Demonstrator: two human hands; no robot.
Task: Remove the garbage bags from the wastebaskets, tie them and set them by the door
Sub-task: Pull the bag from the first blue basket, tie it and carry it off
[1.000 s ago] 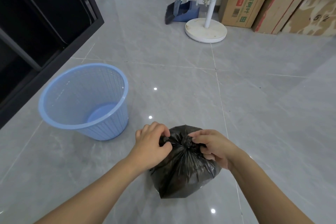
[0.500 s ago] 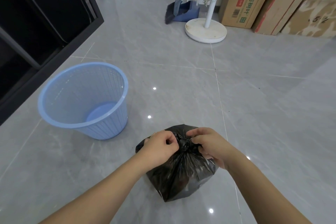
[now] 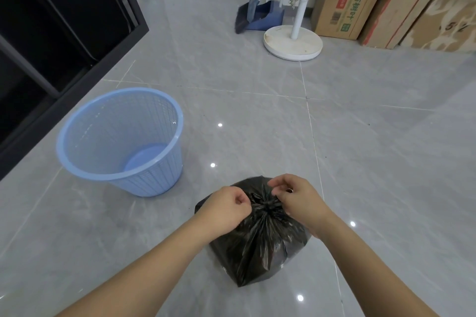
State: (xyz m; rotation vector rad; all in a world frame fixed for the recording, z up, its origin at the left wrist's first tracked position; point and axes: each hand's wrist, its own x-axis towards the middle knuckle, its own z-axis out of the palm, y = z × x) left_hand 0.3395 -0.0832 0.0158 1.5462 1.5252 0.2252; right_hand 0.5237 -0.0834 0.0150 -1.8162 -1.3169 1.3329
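A full black garbage bag (image 3: 260, 242) stands on the grey tiled floor in front of me, its neck gathered into a knot at the top. My left hand (image 3: 226, 207) grips the plastic on the left side of the knot with curled fingers. On the right side, my right hand (image 3: 296, 201) pinches the bag's other end between thumb and fingers. A light blue mesh wastebasket (image 3: 121, 144) stands upright and without a liner to the left of the bag, apart from it.
A black cabinet (image 3: 59, 33) runs along the left. At the back stand a white stand with a round base (image 3: 293, 44), a blue dustpan and broom (image 3: 257, 17), and cardboard boxes (image 3: 345, 5) along the wall. Grey floor tiles (image 3: 386, 162) stretch to the right.
Both hands have drawn slightly apart at the bag's neck, and the knot between them looks tighter. The bag and the wastebasket stay in place.
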